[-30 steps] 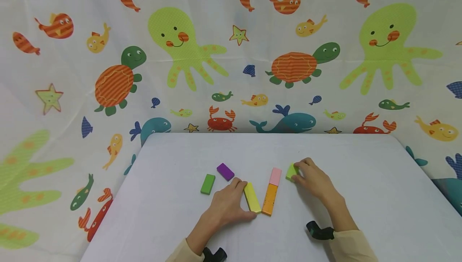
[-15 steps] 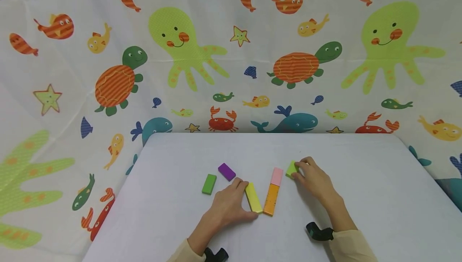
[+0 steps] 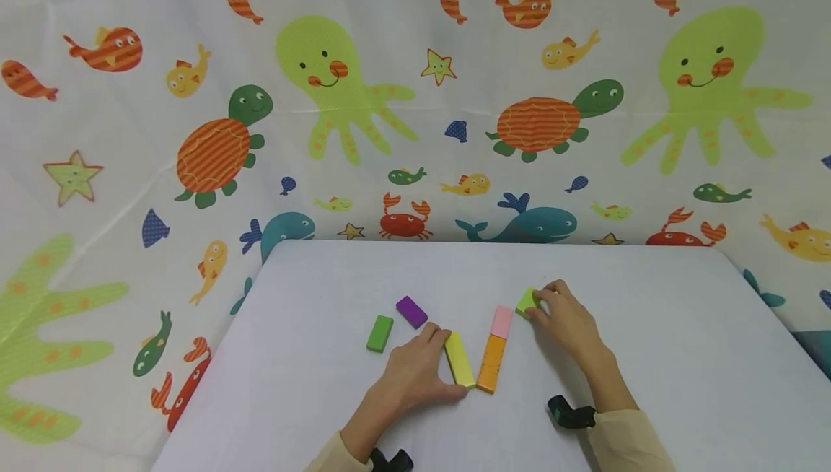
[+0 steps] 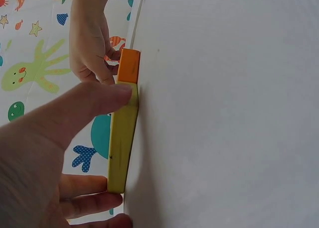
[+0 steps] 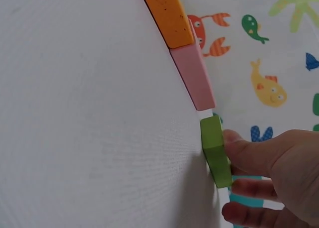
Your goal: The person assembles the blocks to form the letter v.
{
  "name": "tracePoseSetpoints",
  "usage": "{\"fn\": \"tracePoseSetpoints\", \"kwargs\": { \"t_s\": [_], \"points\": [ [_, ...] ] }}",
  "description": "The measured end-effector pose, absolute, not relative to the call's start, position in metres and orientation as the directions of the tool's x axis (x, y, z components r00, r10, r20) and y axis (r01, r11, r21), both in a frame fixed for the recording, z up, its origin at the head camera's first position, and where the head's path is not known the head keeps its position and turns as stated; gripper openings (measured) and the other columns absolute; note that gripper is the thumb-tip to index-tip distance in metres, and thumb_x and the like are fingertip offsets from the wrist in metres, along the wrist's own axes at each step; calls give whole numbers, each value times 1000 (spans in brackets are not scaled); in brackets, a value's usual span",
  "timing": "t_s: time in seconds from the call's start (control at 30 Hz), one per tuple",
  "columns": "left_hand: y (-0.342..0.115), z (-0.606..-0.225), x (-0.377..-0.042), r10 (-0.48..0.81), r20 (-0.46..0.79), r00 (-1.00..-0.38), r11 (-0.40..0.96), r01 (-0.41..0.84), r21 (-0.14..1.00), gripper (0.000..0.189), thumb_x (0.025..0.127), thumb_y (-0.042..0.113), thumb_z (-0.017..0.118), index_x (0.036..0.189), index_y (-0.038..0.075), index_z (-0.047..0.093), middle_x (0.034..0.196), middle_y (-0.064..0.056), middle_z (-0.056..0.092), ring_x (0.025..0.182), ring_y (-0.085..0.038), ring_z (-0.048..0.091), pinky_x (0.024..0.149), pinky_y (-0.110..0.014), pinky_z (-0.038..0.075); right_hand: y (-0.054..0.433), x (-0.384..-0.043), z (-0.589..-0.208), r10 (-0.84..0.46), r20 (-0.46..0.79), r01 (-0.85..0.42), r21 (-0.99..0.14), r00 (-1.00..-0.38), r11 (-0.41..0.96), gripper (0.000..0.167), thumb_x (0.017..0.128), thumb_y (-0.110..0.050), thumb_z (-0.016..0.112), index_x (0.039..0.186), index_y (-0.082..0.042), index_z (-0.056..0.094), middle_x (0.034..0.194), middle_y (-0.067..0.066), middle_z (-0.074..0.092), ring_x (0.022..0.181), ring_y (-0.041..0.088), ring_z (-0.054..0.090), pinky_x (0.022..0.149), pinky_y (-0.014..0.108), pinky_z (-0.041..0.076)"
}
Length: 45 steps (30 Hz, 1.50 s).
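At center, the left hand (image 3: 415,367) pinches a yellow block (image 3: 459,360) by its ends (light, stiff, best held there, I'd judge); right of a pink block (image 3: 502,322), the right hand (image 3: 568,322) grips a lime block (image 3: 526,303), contact half-hidden.

A sea-animal cloth (image 3: 389,151) behind a white table (image 3: 649,313) marks a screened tabletop workspace.

The head view looks forward and down over the table (image 3: 292,371); both wrist views, closer, share the orange block (image 5: 168,19).
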<state>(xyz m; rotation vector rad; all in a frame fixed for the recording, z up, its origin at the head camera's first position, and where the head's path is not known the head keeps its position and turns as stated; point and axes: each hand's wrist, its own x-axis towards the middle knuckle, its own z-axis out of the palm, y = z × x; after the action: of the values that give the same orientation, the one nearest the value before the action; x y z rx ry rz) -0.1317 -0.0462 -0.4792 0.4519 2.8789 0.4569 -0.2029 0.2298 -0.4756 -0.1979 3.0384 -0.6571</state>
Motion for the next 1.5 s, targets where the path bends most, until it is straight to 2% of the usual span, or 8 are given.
{"fn": "tracePoseSetpoints", "kwargs": {
  "t_s": [0.47,0.8,1.2,1.5],
  "points": [
    [-51,-480,-128,336,-138,-932,902,276,331,94,70,68,77,143,15,51,136,-4,55,101,-17,62,87,-40,58,223,-214,-479,-101,-35,-71,-490,-994,869,48,92,-25,72,130,3,63,132,24,50,116,41,56,102,59,48],
    [-51,-480,-127,335,-130,-933,902,277,331,94,70,67,77,142,14,51,135,-4,55,101,-17,63,88,-39,58,219,-216,-489,-95,4,-82,-539,-995,838,47,92,-22,73,131,2,63,134,23,50,118,40,54,105,57,46],
    [-51,-479,-127,335,-123,-934,901,280,332,93,70,67,77,142,14,51,135,-5,55,100,-18,63,87,-40,58,216,-217,-495,-137,54,-143,-562,-989,814,48,94,-22,70,135,1,60,136,20,51,122,39,55,106,58,45],
    [-51,-480,-127,335,-122,-934,901,281,330,93,70,68,76,142,14,52,134,-4,55,98,-17,63,86,-40,58,215,-216,-495,-138,36,-134,-558,-990,819,50,96,-23,68,139,-1,56,141,21,48,124,40,54,105,59,45]
  ]
}}
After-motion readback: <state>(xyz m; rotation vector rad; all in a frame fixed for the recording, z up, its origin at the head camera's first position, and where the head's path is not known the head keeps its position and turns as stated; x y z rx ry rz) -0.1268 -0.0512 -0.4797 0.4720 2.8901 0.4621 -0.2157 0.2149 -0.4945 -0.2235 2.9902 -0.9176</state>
